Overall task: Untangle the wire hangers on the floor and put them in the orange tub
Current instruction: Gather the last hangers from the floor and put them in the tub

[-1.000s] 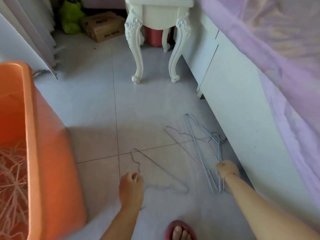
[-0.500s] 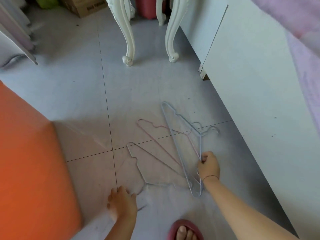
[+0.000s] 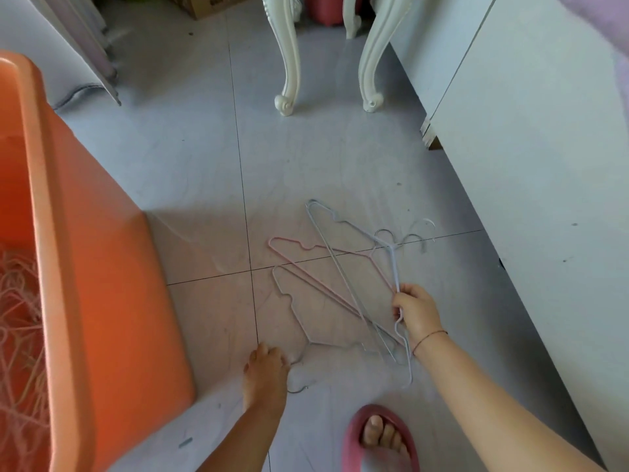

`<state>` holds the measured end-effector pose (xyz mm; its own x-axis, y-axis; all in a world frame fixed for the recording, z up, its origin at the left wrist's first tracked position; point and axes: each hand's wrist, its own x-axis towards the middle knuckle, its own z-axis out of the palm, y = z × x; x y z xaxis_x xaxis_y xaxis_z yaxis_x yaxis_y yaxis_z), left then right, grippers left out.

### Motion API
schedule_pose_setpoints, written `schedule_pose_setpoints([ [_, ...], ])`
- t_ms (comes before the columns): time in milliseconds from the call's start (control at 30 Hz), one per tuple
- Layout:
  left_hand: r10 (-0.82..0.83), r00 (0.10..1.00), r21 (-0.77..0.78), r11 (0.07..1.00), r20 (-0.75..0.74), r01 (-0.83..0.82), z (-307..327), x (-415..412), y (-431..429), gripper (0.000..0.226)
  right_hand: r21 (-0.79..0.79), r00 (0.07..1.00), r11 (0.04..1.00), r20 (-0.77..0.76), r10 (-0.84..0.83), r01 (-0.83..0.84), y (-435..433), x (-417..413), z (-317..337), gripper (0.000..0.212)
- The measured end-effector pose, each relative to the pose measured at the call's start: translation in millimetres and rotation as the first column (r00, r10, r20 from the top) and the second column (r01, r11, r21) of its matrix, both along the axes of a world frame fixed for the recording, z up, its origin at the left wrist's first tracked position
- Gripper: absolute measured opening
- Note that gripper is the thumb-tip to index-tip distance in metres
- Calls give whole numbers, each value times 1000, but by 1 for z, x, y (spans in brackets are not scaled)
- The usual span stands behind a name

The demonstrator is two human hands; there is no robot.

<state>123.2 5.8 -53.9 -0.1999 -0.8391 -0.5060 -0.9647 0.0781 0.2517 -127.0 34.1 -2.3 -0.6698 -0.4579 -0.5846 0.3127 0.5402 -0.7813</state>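
Three wire hangers lie crossed on the tiled floor. My right hand (image 3: 417, 313) is closed on one side of the pale blue hanger (image 3: 354, 228), whose far corner points away from me. Under it lies a pink hanger (image 3: 299, 245). A grey-white hanger (image 3: 292, 308) lies nearest me, and my left hand (image 3: 265, 373) pinches it at the neck by its hook. The orange tub (image 3: 102, 267) stands at the left, with several pale hangers (image 3: 17, 335) inside it.
A white carved table's legs (image 3: 289, 63) stand farther back. A white bed base (image 3: 544, 148) runs along the right. My foot in a pink slipper (image 3: 377, 437) is at the bottom. A cardboard box (image 3: 204, 5) sits at the far back.
My right hand has dragged the blue hanger leftward, so all three hangers now overlap. My left hand stays at the grey-white hanger's hook. My head has tipped down, then turned left, showing the tub's inside.
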Motion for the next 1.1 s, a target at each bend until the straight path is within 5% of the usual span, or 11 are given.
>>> schedule_pose_setpoints([
  [133,303,909,235,942,-284,-240,20,3,0,16,-141,989,987,112,97,-81,-2,10,17,26],
  [267,713,547,579,690,-439,-435,67,-8,-14,11,-237,971,957,129,202,-167,-11,23,43,18],
  [367,816,378,706,572,-437,-418,114,-17,-25,14,-300,968,932,81,236,-202,-18,34,72,17],
  [700,462,264,335,848,-847,-410,308,6,-38,26,-558,930,770,-8,368,-309,-34,85,221,18],
  [933,262,-63,239,723,-963,-648,422,123,-58,34,-727,804,523,-68,590,-445,-67,181,333,22],
  [1100,162,45,72,651,-986,-756,464,204,-76,34,-797,683,436,42,730,-417,-93,272,365,25],
])
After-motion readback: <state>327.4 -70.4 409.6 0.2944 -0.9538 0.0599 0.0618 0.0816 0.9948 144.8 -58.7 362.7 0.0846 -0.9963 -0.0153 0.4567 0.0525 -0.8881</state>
